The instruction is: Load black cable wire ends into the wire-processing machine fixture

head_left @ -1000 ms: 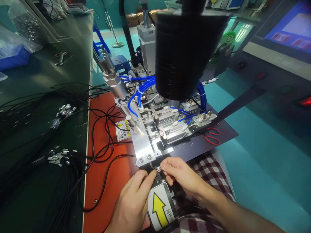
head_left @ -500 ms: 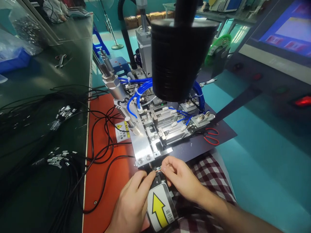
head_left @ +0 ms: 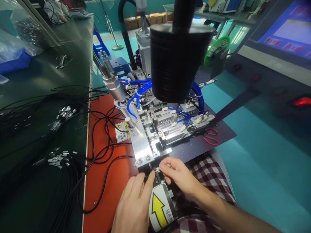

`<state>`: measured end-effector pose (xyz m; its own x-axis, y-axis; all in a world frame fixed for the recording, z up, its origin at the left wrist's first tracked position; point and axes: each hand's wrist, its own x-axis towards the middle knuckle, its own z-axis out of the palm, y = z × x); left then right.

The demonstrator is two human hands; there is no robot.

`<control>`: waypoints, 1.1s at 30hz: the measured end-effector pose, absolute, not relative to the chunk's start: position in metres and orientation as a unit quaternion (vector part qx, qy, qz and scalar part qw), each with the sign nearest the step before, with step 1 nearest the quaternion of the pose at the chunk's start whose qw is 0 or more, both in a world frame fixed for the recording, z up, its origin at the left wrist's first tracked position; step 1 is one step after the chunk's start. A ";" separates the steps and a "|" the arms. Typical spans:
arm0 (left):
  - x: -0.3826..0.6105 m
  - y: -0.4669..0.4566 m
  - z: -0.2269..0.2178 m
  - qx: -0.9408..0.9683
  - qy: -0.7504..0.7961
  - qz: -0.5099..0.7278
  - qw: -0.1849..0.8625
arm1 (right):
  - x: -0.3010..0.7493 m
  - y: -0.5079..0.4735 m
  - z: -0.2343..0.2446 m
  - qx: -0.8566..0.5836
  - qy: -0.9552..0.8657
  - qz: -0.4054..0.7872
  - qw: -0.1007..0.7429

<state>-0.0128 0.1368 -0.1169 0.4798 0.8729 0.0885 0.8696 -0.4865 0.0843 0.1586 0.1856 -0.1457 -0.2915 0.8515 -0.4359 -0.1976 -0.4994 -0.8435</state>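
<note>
Thin coloured wires (head_left: 157, 170) stretch between my fingertips at the near end of the machine (head_left: 143, 145). My right hand (head_left: 178, 176) pinches their right end between thumb and fingers. On the left side, my left hand (head_left: 134, 202) is closed with its fingertips pressed at the wires' other end; its grip underneath is partly hidden. Just below the fingertips lies a narrow dark fixture (head_left: 158, 178), followed by a white plate with a yellow arrow (head_left: 158, 210).
Black cables (head_left: 107, 142) loop over the red mat (head_left: 109, 184). Bundles of metal-ended cables (head_left: 59, 158) lie on the dark green table (head_left: 48, 194). A black funnel-shaped hood (head_left: 179, 64) hangs overhead. Red-handled scissors (head_left: 211, 136) rest right; a screen panel (head_left: 286, 38) stands beyond.
My left hand has shifted slightly right, its fingers straighter and more stretched out. My right hand has moved slightly left, still pinching the wires.
</note>
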 end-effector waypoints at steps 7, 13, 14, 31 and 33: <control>0.000 0.129 -0.121 0.829 0.557 0.046 0.017 | 0.160 0.186 -0.144 -0.467 -0.351 0.726 0.363; -0.008 0.148 -0.118 0.861 0.481 0.161 0.040 | 0.158 0.182 -0.146 -0.480 -0.373 0.699 0.377; -0.008 0.150 -0.117 0.857 0.482 0.178 0.054 | 0.158 0.181 -0.147 -0.484 -0.377 0.692 0.379; -0.004 0.149 -0.123 0.860 0.486 0.149 0.039 | 0.160 0.182 -0.149 -0.455 -0.364 0.720 0.377; -0.002 0.150 -0.121 0.858 0.484 0.168 0.028 | 0.159 0.180 -0.146 -0.457 -0.374 0.708 0.388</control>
<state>-0.0019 0.1495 -0.1210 0.4752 0.8401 0.2615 0.8211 -0.5302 0.2112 0.1594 0.1803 -0.1465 -0.2821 0.8905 -0.3569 -0.2067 -0.4197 -0.8838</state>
